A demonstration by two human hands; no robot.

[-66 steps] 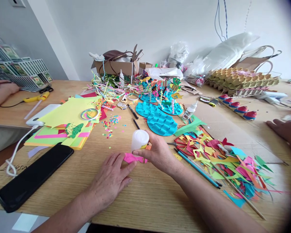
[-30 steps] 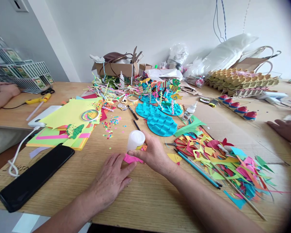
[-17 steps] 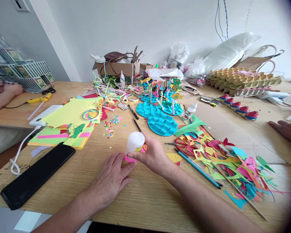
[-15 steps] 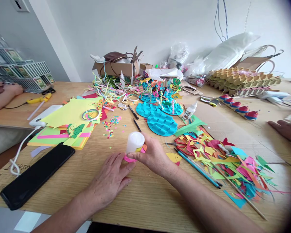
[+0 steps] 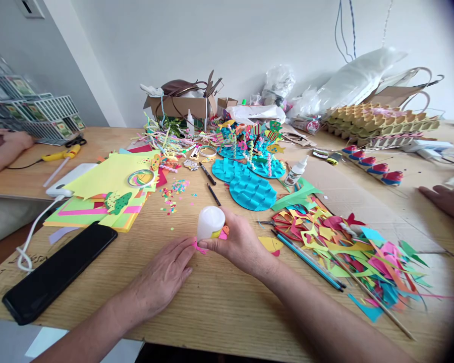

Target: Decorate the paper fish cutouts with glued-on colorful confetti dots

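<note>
My right hand (image 5: 237, 242) is wrapped round a white glue bottle (image 5: 211, 222), which is turned with its base up; its nozzle is hidden. Under and beside the bottle, a pink paper piece (image 5: 200, 247) lies on the wooden table. My left hand (image 5: 162, 275) rests flat with fingers stretched out, its fingertips touching the pink piece's left end. Just past my right fingers are a small pink and orange paper cutout (image 5: 224, 231), partly covered, and a yellow paper fish (image 5: 271, 245) near my right wrist.
Paper scraps (image 5: 366, 252), blue pencils (image 5: 310, 259) and red-handled scissors (image 5: 287, 225) lie to the right. Blue textured discs (image 5: 253, 191) stand ahead, beside another glue bottle (image 5: 297, 171). Coloured sheets (image 5: 98, 176) and a black phone (image 5: 58, 272) are left. Other people's hands (image 5: 444, 201) show at both sides.
My left hand has drawn slightly left and down, and its thumb has moved away from the bottle. More of the pink piece shows. My right hand keeps the bottle almost in place.
</note>
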